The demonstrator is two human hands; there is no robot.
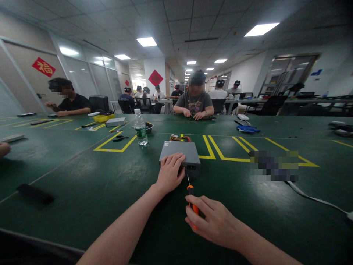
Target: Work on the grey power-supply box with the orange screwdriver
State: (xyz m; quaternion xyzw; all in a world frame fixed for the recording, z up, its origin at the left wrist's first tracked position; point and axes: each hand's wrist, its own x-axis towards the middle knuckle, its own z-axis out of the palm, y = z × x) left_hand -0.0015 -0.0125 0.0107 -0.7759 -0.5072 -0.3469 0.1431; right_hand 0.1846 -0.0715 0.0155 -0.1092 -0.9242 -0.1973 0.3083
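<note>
Grey box [183, 148] sits at 12 o'clock on green table [110, 191]; left hand [171, 170] mostly open, fingers flat on box top. Right hand [212, 218], at 5 o'clock from box, curls around orange screwdriver [191, 190], hiding some handle. Can't tell if tip touches box. Thing [273, 165] at 3 o'clock blurred; someone's hand [4, 149] at 9 o'clock cut off

Orange/blk scrwdrvr [190, 190], grey PSU [189, 154], dk-grn table [96, 198] w/ yel lines [235, 159], blue gloves [248, 129]
</note>
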